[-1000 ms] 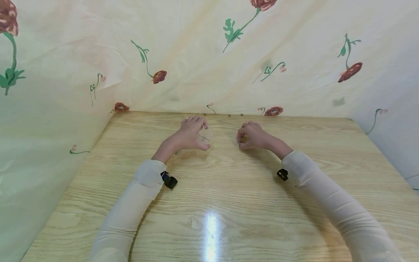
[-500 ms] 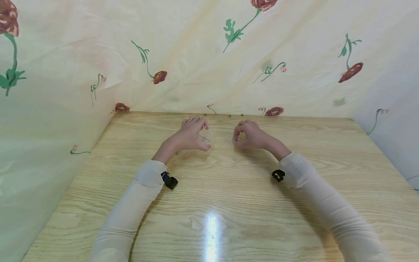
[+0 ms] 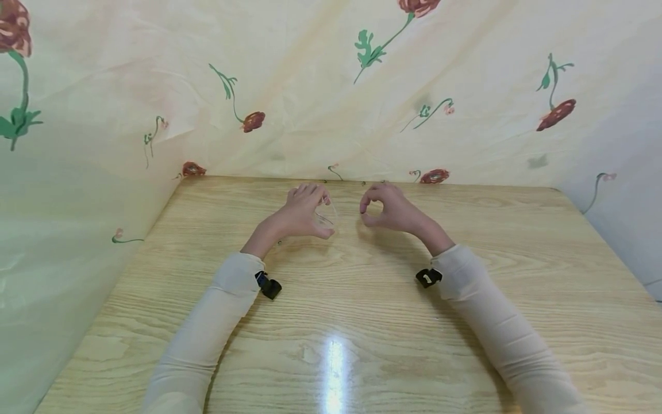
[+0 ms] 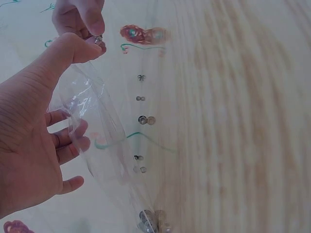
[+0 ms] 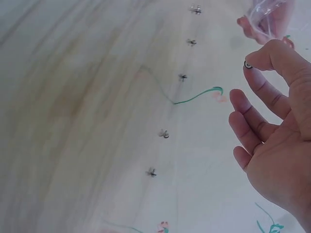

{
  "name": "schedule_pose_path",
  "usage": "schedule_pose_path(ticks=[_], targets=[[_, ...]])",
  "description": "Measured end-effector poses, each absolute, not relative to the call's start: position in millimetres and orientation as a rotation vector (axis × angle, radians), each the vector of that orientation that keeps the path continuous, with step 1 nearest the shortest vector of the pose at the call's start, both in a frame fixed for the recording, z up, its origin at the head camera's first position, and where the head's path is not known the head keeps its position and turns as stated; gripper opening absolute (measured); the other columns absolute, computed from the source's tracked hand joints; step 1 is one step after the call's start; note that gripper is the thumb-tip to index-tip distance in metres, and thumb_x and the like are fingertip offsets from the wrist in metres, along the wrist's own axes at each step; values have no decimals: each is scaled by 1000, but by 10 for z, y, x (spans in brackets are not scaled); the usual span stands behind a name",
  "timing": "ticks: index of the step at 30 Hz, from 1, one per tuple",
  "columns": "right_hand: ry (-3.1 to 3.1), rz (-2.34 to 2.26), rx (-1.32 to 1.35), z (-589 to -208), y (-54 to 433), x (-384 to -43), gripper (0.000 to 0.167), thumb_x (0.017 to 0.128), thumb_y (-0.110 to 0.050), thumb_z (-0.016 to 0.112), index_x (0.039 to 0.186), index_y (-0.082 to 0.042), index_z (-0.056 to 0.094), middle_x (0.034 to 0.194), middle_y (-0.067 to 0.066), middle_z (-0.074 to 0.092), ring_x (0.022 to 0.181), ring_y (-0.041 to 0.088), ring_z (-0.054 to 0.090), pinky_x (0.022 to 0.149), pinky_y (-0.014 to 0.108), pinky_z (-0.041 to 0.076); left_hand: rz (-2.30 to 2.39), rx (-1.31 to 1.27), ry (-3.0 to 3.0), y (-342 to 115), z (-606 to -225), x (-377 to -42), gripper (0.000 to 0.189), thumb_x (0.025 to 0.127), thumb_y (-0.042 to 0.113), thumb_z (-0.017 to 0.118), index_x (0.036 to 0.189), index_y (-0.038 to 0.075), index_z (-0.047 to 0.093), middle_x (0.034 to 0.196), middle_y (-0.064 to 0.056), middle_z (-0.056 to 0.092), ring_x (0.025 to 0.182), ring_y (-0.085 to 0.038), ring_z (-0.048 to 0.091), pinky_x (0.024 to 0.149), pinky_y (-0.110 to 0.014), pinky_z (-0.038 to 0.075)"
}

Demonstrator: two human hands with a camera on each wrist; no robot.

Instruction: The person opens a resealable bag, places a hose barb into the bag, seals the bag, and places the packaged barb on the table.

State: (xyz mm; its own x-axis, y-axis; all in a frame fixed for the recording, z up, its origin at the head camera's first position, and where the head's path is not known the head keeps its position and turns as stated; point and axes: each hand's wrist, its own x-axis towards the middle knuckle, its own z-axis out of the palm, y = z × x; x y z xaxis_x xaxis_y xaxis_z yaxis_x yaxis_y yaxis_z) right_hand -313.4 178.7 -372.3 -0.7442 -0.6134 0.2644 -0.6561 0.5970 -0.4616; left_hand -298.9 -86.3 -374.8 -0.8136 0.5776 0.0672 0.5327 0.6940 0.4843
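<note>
My left hand (image 3: 304, 213) holds a clear plastic bag (image 4: 99, 111), its thumb and fingers spread wide in a curve at the bag's mouth. Small shiny metal pieces (image 4: 148, 221) show at the bag's lower end in the left wrist view. To the right of the bag, my right hand (image 3: 393, 210) pinches a tiny metal piece (image 5: 248, 64) between thumb and index finger. It looks round and ring-like at its end; its exact kind is too small to tell. The other right fingers are loosely bent. The two hands are apart in the head view.
Several small metal pieces (image 5: 164, 134) are spread in a row along the far edge of the wood-grain table (image 3: 336, 299). Another small dark piece (image 3: 280, 242) lies near my left wrist. A flowered cloth (image 3: 310, 86) hangs behind the table.
My right hand has moved left toward the bag and slightly up, still pinching the metal piece. The left hand and bag have barely moved.
</note>
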Motion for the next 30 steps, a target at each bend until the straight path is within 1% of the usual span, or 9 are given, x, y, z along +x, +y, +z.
schedule_pose_path(ticks=[5,8,11,15,18,21,27,30], targets=[[-2723,897,1056,-3693,1725,-3100,5,82,-8,70,87,-10,71,103,12,69,102,39,52,94,52,32,757,925,2810,-863,-3760,-2996,61,82,40,78,122,7,47,122,-16,48,109,-28,35,101,-52,22],[-2710,906,1051,-3678,1694,-3085,4,83,-10,69,87,-9,71,102,11,68,99,39,50,92,48,31,753,924,2817,-858,-3763,-3000,60,82,40,79,121,8,47,122,-16,49,109,-28,35,101,-53,22],[-2698,912,1038,-3668,1666,-3075,2,83,-11,70,85,-10,70,99,10,67,97,39,50,90,46,30,744,918,2823,-856,-3762,-3000,60,81,41,79,120,8,47,122,-16,49,109,-28,36,101,-53,22],[-2682,901,1026,-3659,1631,-3080,5,82,-9,71,85,-13,70,99,10,66,95,34,49,90,47,31,745,912,2822,-860,-3764,-3000,61,81,41,79,121,8,47,122,-16,49,109,-28,36,102,-53,22],[-2668,893,1032,-3640,1605,-3078,6,82,-8,72,87,-12,71,101,10,66,95,30,48,92,51,32,753,915,2819,-861,-3762,-3000,61,80,41,79,121,8,47,122,-16,49,109,-28,36,102,-52,22],[-2650,913,1047,-3620,1576,-3074,6,83,-8,72,88,-10,71,102,11,65,95,30,48,94,55,31,760,920,2815,-862,-3761,-2998,61,80,39,80,120,8,46,123,-16,49,110,-28,37,102,-52,22],[-2617,957,1076,-3579,1505,-3058,6,83,-8,72,89,-9,71,102,11,65,95,29,48,94,52,32,749,923,2820,-858,-3772,-3002,62,80,39,80,121,8,47,124,-16,49,111,-28,38,103,-53,22],[-2609,978,1079,-3573,1469,-3045,7,82,-8,72,90,-9,71,103,11,64,96,29,47,95,52,31,744,920,2822,-860,-3770,-3002,60,80,39,80,120,10,47,125,-15,49,112,-29,38,104,-54,22]])
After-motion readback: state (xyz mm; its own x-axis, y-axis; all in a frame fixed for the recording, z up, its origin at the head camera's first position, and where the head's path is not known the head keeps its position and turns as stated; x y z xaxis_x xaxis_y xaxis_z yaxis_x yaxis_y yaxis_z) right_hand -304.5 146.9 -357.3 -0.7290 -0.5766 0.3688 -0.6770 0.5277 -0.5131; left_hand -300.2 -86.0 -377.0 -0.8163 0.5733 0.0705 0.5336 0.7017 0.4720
